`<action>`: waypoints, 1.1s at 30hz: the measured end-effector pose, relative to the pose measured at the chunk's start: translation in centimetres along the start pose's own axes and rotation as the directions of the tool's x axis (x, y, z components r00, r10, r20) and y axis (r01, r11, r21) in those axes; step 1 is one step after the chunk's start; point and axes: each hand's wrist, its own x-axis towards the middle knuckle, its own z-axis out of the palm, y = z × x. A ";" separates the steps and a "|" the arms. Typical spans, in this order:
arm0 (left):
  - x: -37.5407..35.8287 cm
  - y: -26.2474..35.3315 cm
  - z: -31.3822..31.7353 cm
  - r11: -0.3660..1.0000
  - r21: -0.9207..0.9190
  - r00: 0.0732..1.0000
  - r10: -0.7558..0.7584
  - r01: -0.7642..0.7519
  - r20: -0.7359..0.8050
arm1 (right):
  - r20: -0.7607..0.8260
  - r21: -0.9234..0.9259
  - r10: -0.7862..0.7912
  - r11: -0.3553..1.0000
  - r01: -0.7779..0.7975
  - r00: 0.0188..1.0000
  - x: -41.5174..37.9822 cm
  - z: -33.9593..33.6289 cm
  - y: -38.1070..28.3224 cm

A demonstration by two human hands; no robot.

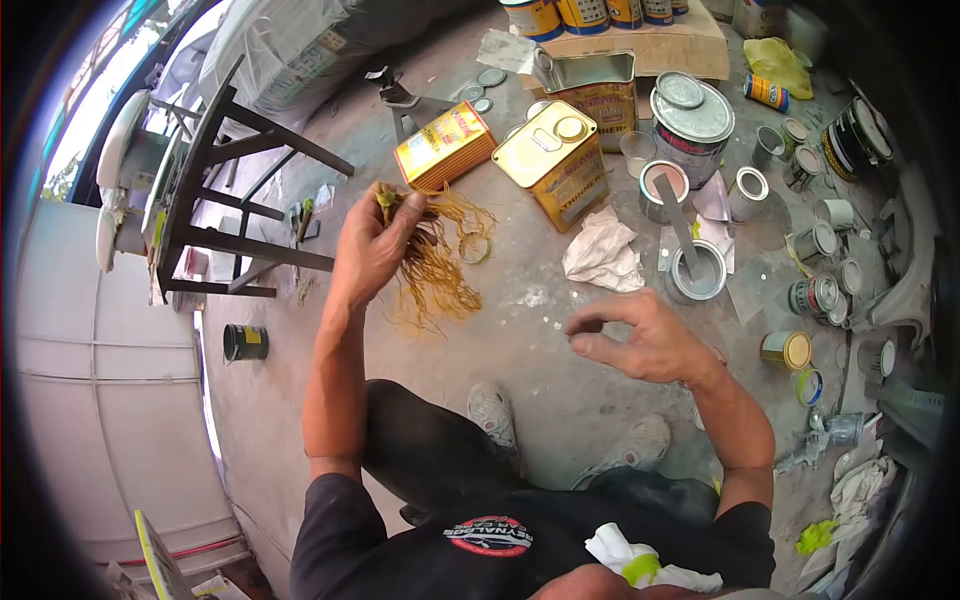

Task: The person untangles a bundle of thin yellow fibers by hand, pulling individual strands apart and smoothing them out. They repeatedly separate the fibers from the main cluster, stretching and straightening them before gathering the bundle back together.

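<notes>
My left hand [372, 250] is raised and shut on a bundle of yellowish stringy fibres [440, 262] that hangs down and to the right of it. My right hand [640, 335] hovers lower right, with thumb and forefinger curled toward each other and the other fingers loose; nothing shows in it. Both hands are above the grey concrete floor. Just beyond the fibres stand two yellow rectangular tins [445, 145] [555, 160].
A crumpled white rag [602, 255] lies on the floor. Round paint cans [692, 125] [697, 272], one holding a stir stick, and several small cans [815, 295] crowd the right. A dark metal stand [235, 180] is at left, a black can [244, 342] below it. My shoes [492, 412] are under my hands.
</notes>
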 end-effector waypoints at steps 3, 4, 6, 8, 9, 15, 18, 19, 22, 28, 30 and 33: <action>-1.8 0.0 4.0 0.992 -0.122 0.989 -0.006 0.024 0.145 | -0.267 -0.137 -0.109 0.988 0.074 0.957 3.4 3.1 -0.2; -2.5 0.4 5.4 0.986 -0.151 0.982 -0.036 0.065 0.186 | -0.276 -0.146 -0.103 0.987 0.065 0.955 3.8 3.5 0.6; -3.2 0.0 7.1 0.994 -0.097 0.965 -0.030 0.057 0.262 | -0.208 -0.039 -0.032 0.999 0.025 0.978 4.5 4.0 1.8; -3.4 -0.4 7.4 0.976 -0.170 0.919 -0.062 0.138 0.390 | -0.168 0.001 0.150 0.988 -0.152 0.974 4.0 3.5 2.0; -3.5 -0.4 7.6 0.974 -0.177 0.918 -0.064 0.144 0.392 | -0.193 0.004 0.149 0.989 -0.151 0.970 3.8 2.9 2.3; -3.1 -1.9 9.2 0.917 -0.342 0.940 -0.086 0.204 0.329 | -0.353 0.171 0.158 0.980 -0.102 0.922 3.4 3.5 3.2; -0.7 -3.5 7.8 0.924 -0.326 0.974 -0.153 0.201 0.168 | -0.020 0.679 0.184 0.724 -0.122 0.983 2.4 3.3 3.8; -0.1 -3.3 7.1 0.981 -0.184 0.998 -0.059 0.062 0.020 | 0.130 0.602 0.131 0.778 -0.183 0.983 1.8 2.8 3.5; 4.0 -5.9 1.7 0.973 0.179 0.931 0.195 -0.144 -0.309 | 0.341 0.436 0.071 0.872 -0.225 0.937 -1.2 1.1 3.5; 5.3 -8.9 -2.1 0.863 0.495 0.834 0.347 -0.104 -0.429 | 0.140 0.201 0.099 0.972 -0.126 0.985 -4.1 -0.6 5.1; 6.3 -11.4 -6.1 0.812 0.583 0.717 0.416 -0.016 -0.560 | 0.080 0.130 -0.043 0.991 0.032 0.996 -5.1 -0.7 3.6; 5.3 -16.2 -11.9 0.834 0.510 0.622 0.289 0.211 -0.728 | 0.093 0.167 -0.214 0.966 0.196 0.973 -6.4 -1.9 1.1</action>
